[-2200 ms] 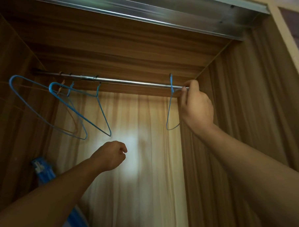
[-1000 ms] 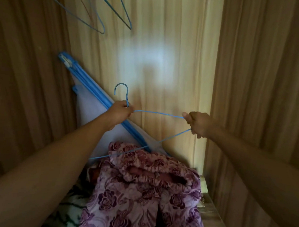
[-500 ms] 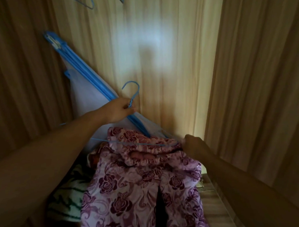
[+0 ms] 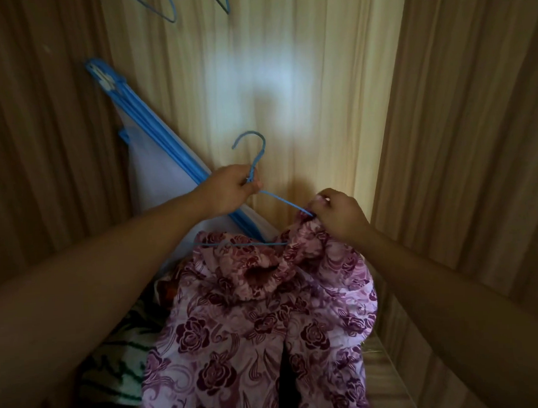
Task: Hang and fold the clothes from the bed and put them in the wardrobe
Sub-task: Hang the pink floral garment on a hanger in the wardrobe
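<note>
Floral garment [image 4: 257, 327] partly threaded, we judge: left hand [image 4: 230, 188] grips blue hanger [image 4: 286, 203] neck, right hand [image 4: 339, 214] pinches fabric over its end; hanging not yet done.

Right tip of the thin blue wire hanger [image 4: 284, 202] hidden inside the pink rose-print fabric garment [image 4: 252, 334], under the fingers [image 4: 324, 201] of the right hand [image 4: 342, 219]; garment's lower part cut off well below.

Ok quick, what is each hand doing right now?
Left hand: closed, gripping the blue hanger just below its hook.
Right hand: closed, pinching the flowery garment at the hanger's end.
</note>
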Tool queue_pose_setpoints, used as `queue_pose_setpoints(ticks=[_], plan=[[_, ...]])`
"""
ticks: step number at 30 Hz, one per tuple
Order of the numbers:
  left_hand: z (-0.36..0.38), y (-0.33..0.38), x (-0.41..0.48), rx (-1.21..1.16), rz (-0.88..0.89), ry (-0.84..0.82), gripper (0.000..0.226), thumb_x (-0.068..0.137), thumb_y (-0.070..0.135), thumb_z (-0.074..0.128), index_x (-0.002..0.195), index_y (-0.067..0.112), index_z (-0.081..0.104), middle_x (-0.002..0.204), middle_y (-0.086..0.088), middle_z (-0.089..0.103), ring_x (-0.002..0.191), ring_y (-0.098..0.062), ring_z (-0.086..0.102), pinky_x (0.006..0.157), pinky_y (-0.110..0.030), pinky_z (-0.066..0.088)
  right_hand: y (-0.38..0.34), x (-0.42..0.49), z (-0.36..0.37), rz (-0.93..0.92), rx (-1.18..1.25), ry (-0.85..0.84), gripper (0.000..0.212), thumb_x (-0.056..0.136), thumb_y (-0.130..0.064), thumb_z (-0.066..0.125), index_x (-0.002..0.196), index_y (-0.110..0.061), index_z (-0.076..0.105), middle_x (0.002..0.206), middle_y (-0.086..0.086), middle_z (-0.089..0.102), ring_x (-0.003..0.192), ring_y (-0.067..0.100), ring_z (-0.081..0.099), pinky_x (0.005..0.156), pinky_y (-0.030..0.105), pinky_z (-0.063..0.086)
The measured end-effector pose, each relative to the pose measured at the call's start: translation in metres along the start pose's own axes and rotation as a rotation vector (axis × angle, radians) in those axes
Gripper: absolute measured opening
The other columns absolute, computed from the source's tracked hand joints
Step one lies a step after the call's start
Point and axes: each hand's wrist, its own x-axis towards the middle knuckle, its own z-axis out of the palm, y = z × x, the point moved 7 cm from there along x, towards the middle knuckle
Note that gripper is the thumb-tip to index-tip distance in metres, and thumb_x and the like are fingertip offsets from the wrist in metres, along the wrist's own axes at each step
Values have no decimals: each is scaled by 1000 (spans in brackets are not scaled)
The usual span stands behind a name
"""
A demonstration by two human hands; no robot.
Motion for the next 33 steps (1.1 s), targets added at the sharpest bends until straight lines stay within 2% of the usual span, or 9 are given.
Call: queue_pose_setpoints(ticks=[6, 10, 12, 14, 17, 21, 24, 28, 33], plan=[[60, 14, -12, -12, -5, -72, 35, 102, 20, 56, 68, 23, 46, 64, 9, 46, 57, -3, 42, 59, -24, 33, -75, 16, -6, -194, 134, 23, 22, 98, -7, 50, 98, -18, 69, 73, -10, 62, 66, 8, 57, 63, 14, 40], [73, -7, -19, -65, -57, -46, 32, 101, 28, 56, 74, 15, 47, 67, -1, 45, 63, -13, 44, 63, -34, 38, -36, 4, -5, -187, -84, -58, 18, 99, -19, 56, 108, -13, 71, 93, 0, 63, 92, 19, 61, 74, 23, 40], [70, -13, -20, -63, -60, -31, 33, 101, 31, 55, 74, 15, 47, 66, 1, 44, 62, -13, 44, 64, -36, 40, 3, -10, -2, -40, 45, -206, 33, 95, -35, 67, 123, -17, 68, 105, -4, 61, 102, 13, 58, 78, 14, 41], [69, -15, -19, -68, -63, -22, 34, 102, 30, 55, 74, 13, 46, 64, 2, 41, 60, -13, 41, 62, -34, 38, 40, -17, -3, 78, 114, -288, 62, 83, -52, 76, 136, -26, 59, 125, -5, 55, 118, 12, 52, 97, 23, 44], [68, -12, -18, -63, -59, -14, 37, 102, 29, 54, 78, 2, 50, 63, 3, 41, 59, -12, 40, 61, -31, 36, 76, -26, -2, 116, -138, -406, 94, 69, -38, 92, 148, -21, 42, 137, -2, 46, 125, 19, 49, 106, 40, 45], [73, -8, -20, -83, -41, -15, 39, 103, 27, 54, 83, -7, 54, 64, -1, 43, 57, -10, 40, 59, -29, 36, 83, -33, 7, 14, -371, -405, 64, 79, -28, 82, 131, -12, 48, 117, 10, 66, 106, 32, 64, 83, 39, 51], [78, -4, -22, -93, -27, -13, 41, 102, 27, 55, 83, -9, 53, 65, -5, 42, 58, -11, 40, 60, -30, 36, 61, -36, 13, -75, -316, -337, 45, 87, -22, 73, 126, -11, 53, 103, 5, 65, 100, 31, 64, 69, 31, 39], [80, -8, -26, -97, -28, 47, 41, 102, 34, 54, 82, -2, 53, 66, -4, 45, 61, -14, 44, 62, -39, 43, 10, -39, 20, -217, -111, -272, 38, 91, -11, 68, 128, -13, 59, 109, 3, 66, 97, 18, 60, 75, 24, 38], [56, 0, -39, 15, 61, 235, 28, 101, 33, 55, 94, 6, 56, 82, -7, 55, 71, -20, 54, 69, -45, 49, -16, -33, 19, -325, -94, -215, 30, 92, -12, 63, 121, -12, 54, 109, 13, 69, 98, 31, 65, 69, 29, 38]])
